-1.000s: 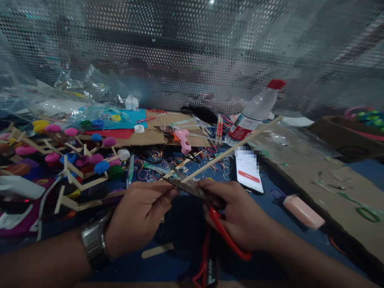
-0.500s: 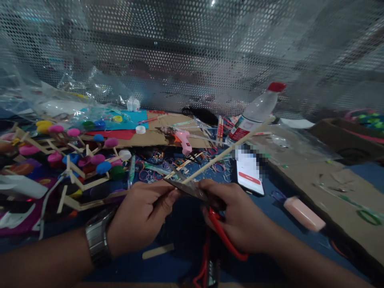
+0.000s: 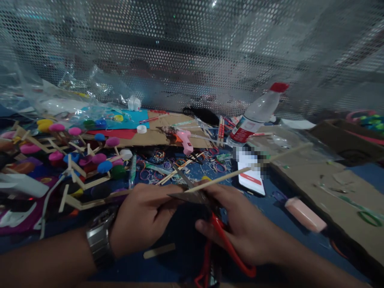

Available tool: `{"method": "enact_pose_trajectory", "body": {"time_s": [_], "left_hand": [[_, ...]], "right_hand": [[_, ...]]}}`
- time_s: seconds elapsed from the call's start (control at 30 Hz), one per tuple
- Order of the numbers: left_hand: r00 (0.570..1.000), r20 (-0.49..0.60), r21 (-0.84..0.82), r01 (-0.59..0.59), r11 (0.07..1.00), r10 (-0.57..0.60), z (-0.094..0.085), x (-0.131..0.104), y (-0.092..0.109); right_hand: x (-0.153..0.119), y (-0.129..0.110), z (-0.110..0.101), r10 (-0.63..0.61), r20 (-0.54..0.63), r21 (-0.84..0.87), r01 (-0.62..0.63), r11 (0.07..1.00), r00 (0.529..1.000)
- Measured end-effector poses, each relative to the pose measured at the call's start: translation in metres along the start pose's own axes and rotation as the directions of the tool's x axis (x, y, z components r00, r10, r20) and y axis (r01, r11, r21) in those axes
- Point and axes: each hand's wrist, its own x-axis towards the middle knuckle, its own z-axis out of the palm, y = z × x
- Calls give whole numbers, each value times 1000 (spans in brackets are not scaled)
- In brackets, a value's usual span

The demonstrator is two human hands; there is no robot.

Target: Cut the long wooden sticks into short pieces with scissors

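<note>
Near left: left hand (image 3: 147,220), fingers pinched together on the near end of a wooden stick (image 3: 222,179); stick slants right over the phone (image 3: 251,176). Near right: right hand (image 3: 243,224), curled round the red handles of the scissors (image 3: 204,198), blades parted about the stick. Farther, left of the phone: pink glue gun (image 3: 185,142) on cardboard (image 3: 144,139). Far right of it: red-capped bottle (image 3: 255,116), tilted.

Left hand (image 3: 147,222) — pinching; right hand (image 3: 244,220) — gripping
</note>
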Motion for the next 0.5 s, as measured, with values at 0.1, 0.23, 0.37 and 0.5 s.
{"method": "enact_pose_trajectory", "body": {"time_s": [0.1,0.23,0.37,0.5], "left_hand": [[1000,18,33,-13,999,12,0,-1,-2],[999,34,35,-36,999,35,1,-1,-2],[1000,9,-14,-25,1000,25,2,-2,-1],[999,37,-43,18,999,-16,2,-3,0]], "right_hand": [[0,-2,0,-11,-3,2,11,1000,1000],[1,-2,1,-16,-17,-44,15,999,1000],[-1,0,2,-31,-23,-132,28,991,999],[-2,-1,2,34,6,-210,-32,977,999]]}}
